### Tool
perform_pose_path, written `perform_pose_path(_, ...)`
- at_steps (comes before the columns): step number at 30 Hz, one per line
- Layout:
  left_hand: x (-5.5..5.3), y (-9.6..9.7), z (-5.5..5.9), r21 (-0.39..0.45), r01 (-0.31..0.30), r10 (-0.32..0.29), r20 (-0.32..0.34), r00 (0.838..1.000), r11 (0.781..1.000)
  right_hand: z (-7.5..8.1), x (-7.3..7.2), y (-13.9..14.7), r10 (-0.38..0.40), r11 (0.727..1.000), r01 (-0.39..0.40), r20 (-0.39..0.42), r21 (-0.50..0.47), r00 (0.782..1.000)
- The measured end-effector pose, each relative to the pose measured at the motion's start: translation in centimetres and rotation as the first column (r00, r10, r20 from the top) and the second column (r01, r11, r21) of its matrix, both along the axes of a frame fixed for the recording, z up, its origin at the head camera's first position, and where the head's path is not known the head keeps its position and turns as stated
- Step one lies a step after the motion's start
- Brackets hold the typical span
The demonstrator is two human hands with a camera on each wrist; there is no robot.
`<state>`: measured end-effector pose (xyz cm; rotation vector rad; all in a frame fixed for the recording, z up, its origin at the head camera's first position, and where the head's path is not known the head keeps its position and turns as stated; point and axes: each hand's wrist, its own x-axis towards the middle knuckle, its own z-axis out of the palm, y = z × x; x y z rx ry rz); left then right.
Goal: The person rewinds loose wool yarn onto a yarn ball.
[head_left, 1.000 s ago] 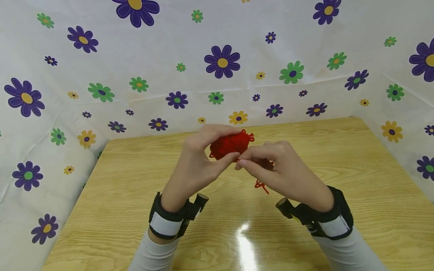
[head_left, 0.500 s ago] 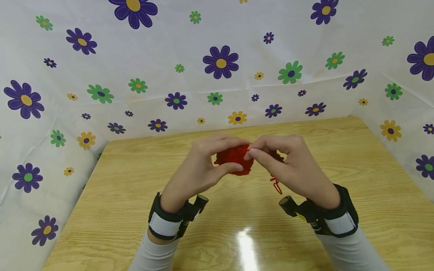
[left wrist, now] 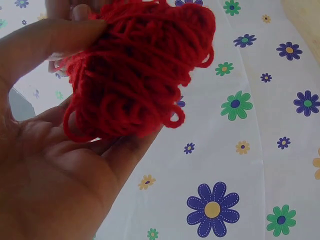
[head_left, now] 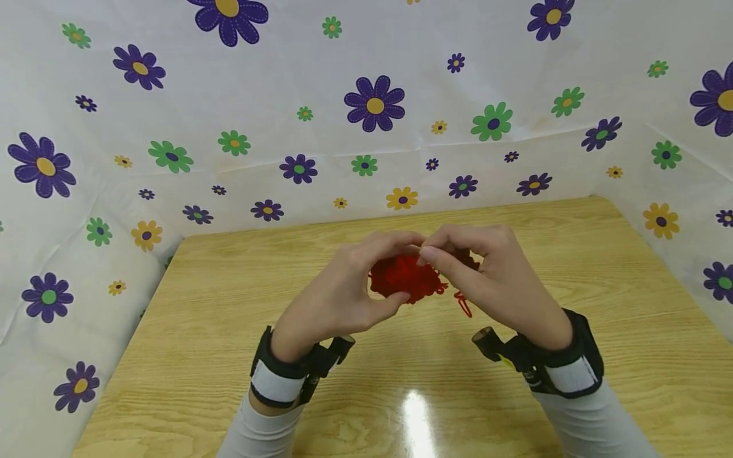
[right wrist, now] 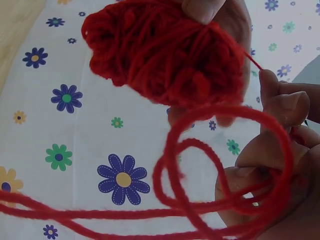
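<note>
A ball of red yarn [head_left: 403,277] is held up above the table by my left hand [head_left: 349,289], thumb on the near side and fingers behind it. In the left wrist view the yarn ball [left wrist: 140,70] is oblong, with loose loops at its edges. Close beside it, my right hand [head_left: 481,267] pinches a taut strand that runs from the ball, seen in the right wrist view. More slack yarn loops [right wrist: 225,115] are gathered in the curled fingers of that right hand [right wrist: 280,165], and a loop hangs below it.
Beneath both hands lies a wooden table [head_left: 229,343] with a bright reflection near its front. A white cloth [head_left: 258,102] printed with flowers stands behind the table and along its sides. Each wrist wears a black strap with a small camera mount [head_left: 492,343].
The yarn ball has turned within my left hand and shifted slightly right and nearer. My right hand has moved a little right and away, still pinching the strand.
</note>
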<state>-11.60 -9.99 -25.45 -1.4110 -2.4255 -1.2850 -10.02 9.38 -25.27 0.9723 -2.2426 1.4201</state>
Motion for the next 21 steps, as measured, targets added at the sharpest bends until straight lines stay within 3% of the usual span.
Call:
perform_pose_path(5, 0.17, -0.01, 0.27, 0.020, 0.051, -0.051, 0.018, 0.999, 0.999, -0.15, -0.25, 0.02, -0.049, 0.999, 0.049, -0.036, 0.002, 0.998)
perform_pose_path(11, 0.28, -0.10, 0.39, 0.037, 0.054, -0.055, 0.003, 0.999, 0.998, -0.25, -0.41, 0.10, -0.107, 0.994, 0.108, -0.069, 0.017, 0.992)
perform_pose_path(21, 0.68, -0.27, 0.62, 0.186, 0.142, -0.153, 0.046, 0.987, 0.972, -0.33, -0.47, 0.01, -0.132, 0.991, 0.133, -0.070, 0.013, 0.989)
